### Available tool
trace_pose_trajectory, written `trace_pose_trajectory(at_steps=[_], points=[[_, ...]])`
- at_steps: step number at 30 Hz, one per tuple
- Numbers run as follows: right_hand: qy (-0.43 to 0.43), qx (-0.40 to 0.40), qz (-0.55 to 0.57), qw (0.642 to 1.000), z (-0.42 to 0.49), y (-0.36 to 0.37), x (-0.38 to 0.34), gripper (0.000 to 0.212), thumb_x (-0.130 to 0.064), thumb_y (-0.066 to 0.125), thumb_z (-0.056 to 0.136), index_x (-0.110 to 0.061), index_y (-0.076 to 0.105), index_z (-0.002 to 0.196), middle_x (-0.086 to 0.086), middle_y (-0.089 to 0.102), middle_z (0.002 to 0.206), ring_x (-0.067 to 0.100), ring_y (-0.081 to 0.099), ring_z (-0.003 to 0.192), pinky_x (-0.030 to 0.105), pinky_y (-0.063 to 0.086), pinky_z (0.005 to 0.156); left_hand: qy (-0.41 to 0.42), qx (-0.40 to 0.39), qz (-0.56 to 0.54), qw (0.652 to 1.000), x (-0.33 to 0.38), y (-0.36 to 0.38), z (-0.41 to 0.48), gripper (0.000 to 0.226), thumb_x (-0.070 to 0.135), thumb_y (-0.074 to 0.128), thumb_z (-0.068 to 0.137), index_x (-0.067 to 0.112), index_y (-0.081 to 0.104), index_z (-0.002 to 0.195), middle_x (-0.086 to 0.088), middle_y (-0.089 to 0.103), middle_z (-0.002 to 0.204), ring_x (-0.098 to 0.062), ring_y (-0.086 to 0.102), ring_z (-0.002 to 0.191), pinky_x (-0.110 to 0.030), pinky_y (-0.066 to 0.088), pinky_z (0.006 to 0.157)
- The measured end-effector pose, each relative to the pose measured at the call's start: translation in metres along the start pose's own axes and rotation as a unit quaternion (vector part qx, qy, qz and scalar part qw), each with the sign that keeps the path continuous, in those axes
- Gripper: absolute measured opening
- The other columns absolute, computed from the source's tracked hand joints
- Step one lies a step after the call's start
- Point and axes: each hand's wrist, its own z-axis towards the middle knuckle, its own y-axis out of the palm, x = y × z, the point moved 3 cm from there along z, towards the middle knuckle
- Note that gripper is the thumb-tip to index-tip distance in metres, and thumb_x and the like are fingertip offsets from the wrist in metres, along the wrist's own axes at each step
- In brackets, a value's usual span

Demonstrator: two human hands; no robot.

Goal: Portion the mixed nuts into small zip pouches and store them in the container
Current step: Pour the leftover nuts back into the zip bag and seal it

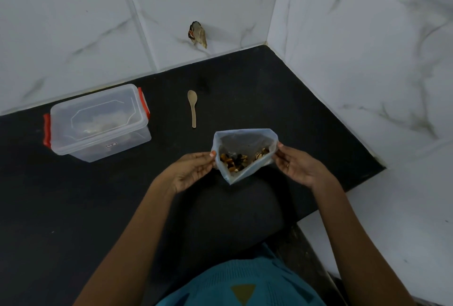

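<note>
- Thin translucent plastic pouch (245,156) is pinched at both side edges: left hand (193,170) fingers closed on its left edge, right hand (297,164) closed on its right, mouth pulled open.
- Pouch is held over the black worktop (73,207), in front of the body, tilted with one corner pointing down.
- Mixed nuts (237,158) sit loose in the lower part; a small load, likely light.
- Film looks soft and slippery, no stiffness; nuts will shift if tilted. Best grip is at the top rim by the zip, mouth kept up.
- Wooden spoon (193,107) lies just beyond the pouch, untouched.
- Clear container (98,124) with red clips stands well to the left, lid on; it needs opening before storing.
</note>
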Motion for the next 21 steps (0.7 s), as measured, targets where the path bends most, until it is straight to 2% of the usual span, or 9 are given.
trace_pose_trajectory(at_steps=[4,7,9,11,16,18,19,21], points=[[-0.021,0.036,-0.074,0.996,0.001,0.002,0.001,0.009,-0.013,0.063,0.082,-0.009,0.062,0.091,0.006,0.061,0.089,0.013,0.056,0.081,0.023,0.048,0.074,0.030,0.019,0.027,0.999,-0.002,0.004,0.004,0.013,0.013,0.061,0.083,0.008,0.064,0.094,-0.007,0.066,0.093,-0.014,0.063,0.086,-0.023,0.055,0.070],[-0.059,0.061,-0.171,0.982,-0.001,0.003,-0.001,0.005,-0.010,0.061,0.084,-0.009,0.061,0.089,0.007,0.060,0.089,0.015,0.054,0.083,0.027,0.048,0.081,0.078,0.058,0.137,0.986,0.001,0.004,0.004,0.009,0.017,0.062,0.084,0.011,0.063,0.092,-0.003,0.065,0.089,-0.009,0.060,0.076,-0.020,0.050,0.065],[-0.085,0.095,-0.264,0.956,-0.003,0.002,-0.005,0.008,-0.012,0.061,0.085,-0.008,0.060,0.092,0.004,0.059,0.088,0.012,0.055,0.078,0.022,0.049,0.069,0.119,0.111,0.211,0.964,0.005,0.001,0.006,0.006,0.014,0.062,0.085,0.013,0.060,0.090,-0.004,0.062,0.090,-0.010,0.057,0.075,-0.021,0.047,0.064],[-0.112,0.123,-0.310,0.936,-0.003,0.003,-0.009,0.009,-0.011,0.061,0.085,-0.009,0.058,0.093,0.001,0.058,0.086,0.009,0.054,0.074,0.018,0.042,0.058,0.166,0.163,0.267,0.935,0.010,-0.003,0.006,0.007,0.011,0.061,0.085,0.015,0.055,0.086,-0.003,0.058,0.092,-0.013,0.057,0.079,-0.024,0.050,0.067],[-0.173,0.170,-0.374,0.895,0.001,0.004,-0.011,0.015,-0.006,0.065,0.080,-0.014,0.053,0.081,0.003,0.057,0.086,0.012,0.057,0.078,0.022,0.048,0.064,0.273,0.231,0.403,0.843,0.018,-0.005,0.004,0.015,0.008,0.063,0.082,0.017,0.050,0.080,0.007,0.052,0.100,-0.007,0.056,0.085,-0.026,0.051,0.074],[-0.205,0.183,-0.397,0.876,0.001,0.003,-0.011,0.016,-0.006,0.066,0.079,-0.015,0.053,0.079,0.002,0.058,0.083,0.014,0.059,0.078,0.027,0.052,0.069,0.283,0.244,0.429,0.822,0.020,-0.006,0.003,0.017,0.008,0.065,0.081,0.018,0.051,0.084,0.006,0.051,0.105,-0.010,0.058,0.088,-0.029,0.053,0.077],[-0.218,0.188,-0.398,0.871,0.001,0.002,-0.011,0.017,-0.006,0.067,0.079,-0.016,0.052,0.078,0.002,0.058,0.082,0.014,0.059,0.078,0.027,0.052,0.069,0.281,0.244,0.429,0.823,0.021,-0.006,0.004,0.018,0.008,0.065,0.081,0.018,0.051,0.086,0.005,0.051,0.107,-0.011,0.058,0.089,-0.029,0.053,0.078],[-0.227,0.189,-0.368,0.882,-0.001,0.000,-0.013,0.015,-0.006,0.065,0.080,-0.015,0.053,0.080,0.001,0.058,0.084,0.011,0.059,0.077,0.022,0.049,0.063,0.267,0.230,0.400,0.846,0.020,-0.006,0.005,0.017,0.006,0.063,0.082,0.016,0.052,0.089,0.004,0.051,0.109,-0.011,0.058,0.090,-0.028,0.054,0.077]])
